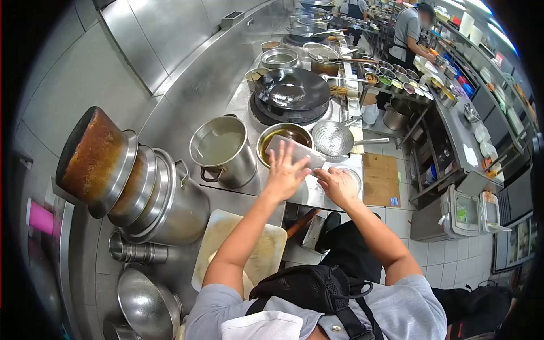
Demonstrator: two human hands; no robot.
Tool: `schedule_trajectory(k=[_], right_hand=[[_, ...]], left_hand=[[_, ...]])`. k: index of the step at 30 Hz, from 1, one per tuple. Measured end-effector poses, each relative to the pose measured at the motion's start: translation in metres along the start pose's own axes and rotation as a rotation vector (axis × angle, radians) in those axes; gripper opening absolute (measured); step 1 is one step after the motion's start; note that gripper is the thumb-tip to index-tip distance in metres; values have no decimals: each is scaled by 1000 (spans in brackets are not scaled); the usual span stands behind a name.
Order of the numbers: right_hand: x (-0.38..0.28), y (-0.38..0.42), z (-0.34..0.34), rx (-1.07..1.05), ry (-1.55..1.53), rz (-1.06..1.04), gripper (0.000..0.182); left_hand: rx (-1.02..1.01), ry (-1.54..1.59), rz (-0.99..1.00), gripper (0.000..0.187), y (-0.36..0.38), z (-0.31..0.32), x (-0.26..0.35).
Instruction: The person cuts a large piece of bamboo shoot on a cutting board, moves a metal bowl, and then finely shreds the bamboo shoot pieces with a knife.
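Over the near rim of a metal pot of brownish liquid (271,135), my left hand (288,171) is spread, its fingers apart against a flat greyish blade or sheet (303,152). At the lower right corner of that flat piece is my right hand (338,184), its fingers closed around what looks like its handle end. A perforated ladle (332,139) lies right of the pot. Beneath my right hand is a round metal lid or dish (356,180), partly hidden.
A large pot of cloudy liquid (220,146) stands left. Behind is a black wok (292,89) on a burner. Stacked pots (133,170) lean at far left, above a tray (269,249). A co-worker (407,34) stands at the back right beside small containers.
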State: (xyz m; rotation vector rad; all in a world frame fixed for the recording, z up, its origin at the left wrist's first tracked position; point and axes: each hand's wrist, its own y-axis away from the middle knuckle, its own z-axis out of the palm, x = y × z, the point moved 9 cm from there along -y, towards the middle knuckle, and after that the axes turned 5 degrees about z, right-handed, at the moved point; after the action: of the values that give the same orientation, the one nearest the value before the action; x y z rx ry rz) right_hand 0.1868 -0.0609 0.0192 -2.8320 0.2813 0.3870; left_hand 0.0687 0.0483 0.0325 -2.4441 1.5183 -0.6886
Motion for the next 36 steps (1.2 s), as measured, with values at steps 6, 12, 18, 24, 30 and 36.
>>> schedule_trajectory(k=[6,12,18,24,30,36], right_hand=[[-3,15,-11,-1,10,-18,41],[-8,20,-8,3,-21,-47,37],[-3,31,-13,3,-46,7,31],[33,55,-17,-72,10,117,29],[39,58,-15,-82,25,110,27],[-7,44,-33,-77,4,22,28]], left_hand=[[-16,-104,-244,65,11,0,-59],[-79,-76,-90,65,6,23,-24],[-104,-170,-99,63,-7,20,-24],[-242,-268,-374,54,-25,73,-137],[-287,-251,-371,46,-12,70,-138],[-39,34,-107,52,32,8,-4]])
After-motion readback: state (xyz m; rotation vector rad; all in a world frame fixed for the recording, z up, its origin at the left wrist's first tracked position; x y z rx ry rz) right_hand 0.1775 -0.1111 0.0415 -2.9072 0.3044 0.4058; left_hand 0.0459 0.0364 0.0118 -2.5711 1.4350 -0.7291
